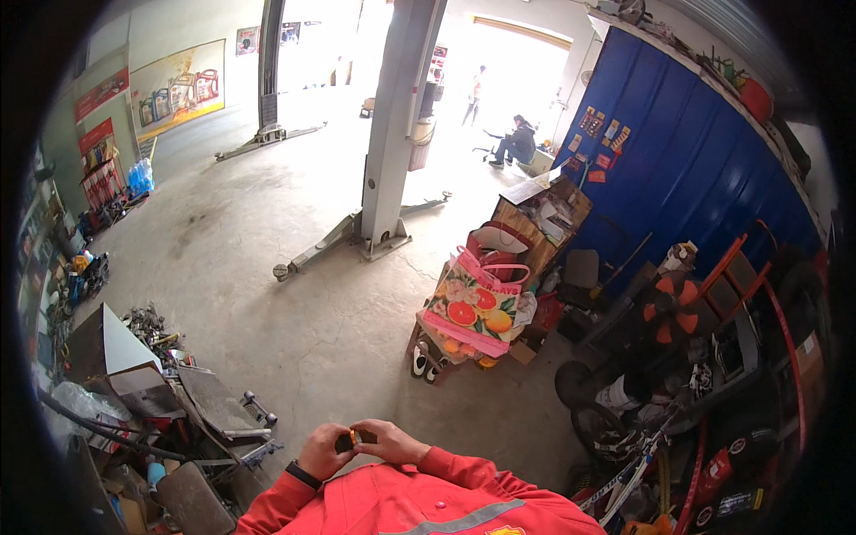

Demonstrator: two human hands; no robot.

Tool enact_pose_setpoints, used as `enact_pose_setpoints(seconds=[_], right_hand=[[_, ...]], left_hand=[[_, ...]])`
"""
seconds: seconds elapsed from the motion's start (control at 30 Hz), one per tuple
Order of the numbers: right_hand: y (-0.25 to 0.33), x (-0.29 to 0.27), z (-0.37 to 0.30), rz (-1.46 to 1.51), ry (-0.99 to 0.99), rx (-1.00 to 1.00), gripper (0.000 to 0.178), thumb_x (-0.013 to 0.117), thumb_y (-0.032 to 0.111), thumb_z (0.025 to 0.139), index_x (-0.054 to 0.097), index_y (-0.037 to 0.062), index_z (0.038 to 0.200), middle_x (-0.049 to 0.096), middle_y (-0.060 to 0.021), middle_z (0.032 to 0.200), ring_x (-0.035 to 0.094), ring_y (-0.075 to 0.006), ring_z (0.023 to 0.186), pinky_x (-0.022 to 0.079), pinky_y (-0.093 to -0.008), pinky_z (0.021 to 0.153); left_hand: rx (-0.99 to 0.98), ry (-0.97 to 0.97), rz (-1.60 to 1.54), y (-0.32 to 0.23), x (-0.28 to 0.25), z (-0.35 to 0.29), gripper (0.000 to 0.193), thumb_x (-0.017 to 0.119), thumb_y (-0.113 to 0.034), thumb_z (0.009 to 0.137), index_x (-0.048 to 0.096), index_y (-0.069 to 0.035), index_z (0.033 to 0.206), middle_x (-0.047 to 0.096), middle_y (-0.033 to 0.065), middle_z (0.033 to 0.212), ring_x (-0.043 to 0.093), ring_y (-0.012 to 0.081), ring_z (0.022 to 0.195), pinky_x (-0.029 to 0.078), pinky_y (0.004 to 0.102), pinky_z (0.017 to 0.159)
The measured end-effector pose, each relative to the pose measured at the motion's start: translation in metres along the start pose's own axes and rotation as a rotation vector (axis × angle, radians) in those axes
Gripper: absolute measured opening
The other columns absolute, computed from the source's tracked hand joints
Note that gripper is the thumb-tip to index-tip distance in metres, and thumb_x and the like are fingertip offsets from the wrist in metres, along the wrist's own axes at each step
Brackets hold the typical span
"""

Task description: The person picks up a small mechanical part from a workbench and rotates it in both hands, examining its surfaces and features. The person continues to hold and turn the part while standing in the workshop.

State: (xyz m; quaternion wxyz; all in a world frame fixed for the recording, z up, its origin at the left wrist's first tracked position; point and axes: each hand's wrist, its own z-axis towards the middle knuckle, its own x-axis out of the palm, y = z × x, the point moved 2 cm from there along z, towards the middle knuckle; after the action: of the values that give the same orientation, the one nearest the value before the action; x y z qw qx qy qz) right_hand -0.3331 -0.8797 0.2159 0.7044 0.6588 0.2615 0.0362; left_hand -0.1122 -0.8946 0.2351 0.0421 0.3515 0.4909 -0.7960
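Both hands meet at the person's chest: left hand (321,453) and right hand (390,440) pinch a small dark object with an orange band (348,440), with nothing visibly separated or fitted yet.

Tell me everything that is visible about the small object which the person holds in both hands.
The small object is dark, with an orange band or part near its middle. It looks short and roughly cylindrical, but it is too small to tell its material or kind. The left hand and the right hand pinch it between the fingertips, close in front of the person's chest, above the red jacket. The fingers hide most of it.
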Motion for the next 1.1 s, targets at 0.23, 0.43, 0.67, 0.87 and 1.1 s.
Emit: enact_pose_setpoints(seconds=[0.23,0.43,0.67,0.87,1.1], right_hand=[[0.01,-0.001,-0.002,-0.024,-0.033,-0.125,0.051,0.084,0.016,0.094,0.068,-0.0007,0.139,0.072,-0.0208,0.122,0.073,-0.0366,0.111,0.06,-0.0434,0.097],[0.009,0.008,-0.004,0.084,-0.135,0.042,0.046,0.082,0.024,0.1,0.069,-0.0029,0.135,0.075,-0.0217,0.115,0.077,-0.0293,0.103,0.061,-0.0416,0.089],[0.014,0.006,-0.01,0.05,-0.1,0.127,0.042,0.08,0.024,0.103,0.069,-0.0037,0.132,0.077,-0.0165,0.109,0.075,-0.0215,0.103,0.061,-0.0379,0.092],[0.007,0.008,-0.015,0.132,-0.121,-0.028,0.047,0.086,0.014,0.096,0.069,-0.001,0.136,0.074,-0.0142,0.121,0.074,-0.0203,0.107,0.06,-0.0371,0.096],[0.007,0.006,-0.019,0.252,-0.106,0.146,0.043,0.085,0.02,0.099,0.071,-0.0037,0.132,0.078,-0.0112,0.103,0.074,-0.0166,0.095,0.061,-0.0353,0.089]], left_hand=[[-0.032,0.015,-0.073,0.003,-0.005,-0.004,0.046,0.093,-0.02,0.08,0.069,-0.006,0.118,0.074,0.0163,0.111,0.072,0.0405,0.105,0.058,0.0482,0.093],[0.048,-0.039,0.012,-0.008,-0.004,-0.001,0.045,0.089,-0.017,0.084,0.066,-0.007,0.121,0.073,0.016,0.115,0.071,0.04,0.106,0.058,0.0493,0.094],[0.102,-0.029,0.024,-0.008,-0.005,0.004,0.046,0.091,-0.018,0.082,0.067,-0.007,0.12,0.073,0.0163,0.112,0.071,0.0401,0.105,0.058,0.0491,0.093],[-0.097,0.056,-0.167,0.002,-0.006,-0.004,0.044,0.095,-0.018,0.081,0.072,-0.006,0.116,0.074,0.016,0.107,0.075,0.0353,0.097,0.061,0.0442,0.086],[-0.03,-0.012,-0.147,-0.004,0.001,-0.006,0.046,0.094,-0.019,0.08,0.07,-0.007,0.118,0.074,0.0163,0.11,0.073,0.0394,0.102,0.059,0.0469,0.091]])
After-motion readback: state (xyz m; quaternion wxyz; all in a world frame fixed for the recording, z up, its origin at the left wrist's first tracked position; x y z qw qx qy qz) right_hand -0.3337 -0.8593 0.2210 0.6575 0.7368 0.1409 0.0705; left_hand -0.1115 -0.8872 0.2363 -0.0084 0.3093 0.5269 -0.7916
